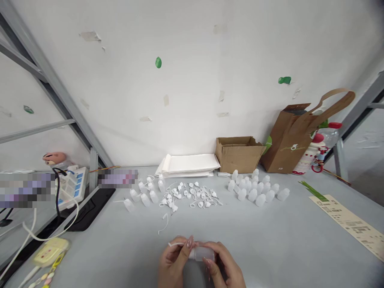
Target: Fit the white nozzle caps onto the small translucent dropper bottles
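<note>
Low over the front of the grey table, a small translucent plastic bottle (204, 254) lies sideways between my two hands. My left hand (174, 262) is closed, thumb and fingers pinching the white cap at the bottle's neck; a thin white strap sticks out past the fingers. Around the bottle's body my right hand (226, 266) is closed. Farther back lies a loose pile of white caps with straps (195, 194), and one white strap piece (163, 224) lies apart in front. Capped bottles (145, 200) stand to the left, several uncapped bottles (252, 195) to the right.
A cardboard box (240, 158), white flat packs (192, 164) and a brown paper bag (288, 144) stand along the wall. On the left are a black phone-like slab (90, 210), a power strip (75, 186), cables and a yellow case (51, 252). A printed paper strip (351, 224) lies right.
</note>
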Motion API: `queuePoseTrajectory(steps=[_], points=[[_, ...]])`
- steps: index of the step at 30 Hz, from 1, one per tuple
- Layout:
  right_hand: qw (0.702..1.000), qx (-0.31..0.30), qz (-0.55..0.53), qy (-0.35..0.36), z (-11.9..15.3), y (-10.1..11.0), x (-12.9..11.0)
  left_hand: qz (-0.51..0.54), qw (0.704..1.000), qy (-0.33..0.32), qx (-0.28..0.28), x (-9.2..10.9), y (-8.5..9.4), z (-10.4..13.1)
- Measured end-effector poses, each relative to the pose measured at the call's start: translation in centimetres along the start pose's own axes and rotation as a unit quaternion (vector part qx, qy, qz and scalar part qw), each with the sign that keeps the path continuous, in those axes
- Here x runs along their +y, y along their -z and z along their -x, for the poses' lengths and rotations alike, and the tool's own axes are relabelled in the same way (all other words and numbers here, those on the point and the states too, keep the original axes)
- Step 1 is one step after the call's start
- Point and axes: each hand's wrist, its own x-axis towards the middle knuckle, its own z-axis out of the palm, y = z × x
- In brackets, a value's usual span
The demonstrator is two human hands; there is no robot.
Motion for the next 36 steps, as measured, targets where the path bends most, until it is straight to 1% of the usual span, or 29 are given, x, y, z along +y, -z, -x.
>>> queuePoseTrajectory(steps=[3, 5, 9, 13, 16, 21, 24, 26, 29, 32, 36], points=[[1.000, -0.011, -0.006, 0.002, 0.0, 0.1, -0.1, -0.011, 1.000, -0.019, -0.015, 0.1, 0.0, 0.0], [1.000, -0.005, -0.014, 0.003, 0.0, 0.2, 0.0, -0.014, 1.000, -0.014, -0.022, 0.2, 0.0, -0.1], [0.999, 0.022, -0.032, -0.016, 0.2, 0.2, 0.2, 0.000, 1.000, 0.015, -0.012, 0.4, 0.0, -0.1], [0.998, 0.038, -0.046, -0.030, 0.3, 0.2, 0.1, 0.029, 0.999, 0.024, 0.008, 0.5, -0.4, 0.2], [0.996, 0.050, -0.060, -0.036, 0.3, 0.2, -0.1, 0.045, 0.999, 0.014, 0.025, 0.3, -0.7, 0.3], [0.990, 0.088, -0.100, -0.043, 0.3, 0.0, -0.4, 0.036, 0.999, -0.018, 0.027, -0.4, -0.6, 0.0], [0.987, 0.102, -0.114, -0.045, 0.3, -0.2, -0.5, 0.031, 0.999, -0.026, 0.026, -0.7, -0.4, -0.1], [0.987, 0.104, -0.115, -0.048, 0.3, -0.3, -0.6, 0.031, 0.999, -0.020, 0.026, -0.7, -0.3, -0.1], [0.988, 0.096, -0.109, -0.051, 0.4, -0.2, -0.6, 0.029, 1.000, -0.004, 0.005, -0.7, 0.1, -0.2], [0.989, 0.083, -0.109, -0.053, 0.4, -0.2, -0.7, 0.029, 0.999, -0.008, -0.011, -0.6, 0.5, -0.3], [0.990, 0.074, -0.107, -0.055, 0.4, -0.2, -0.7, 0.029, 0.999, -0.019, 0.009, -0.8, 0.8, -0.4]])
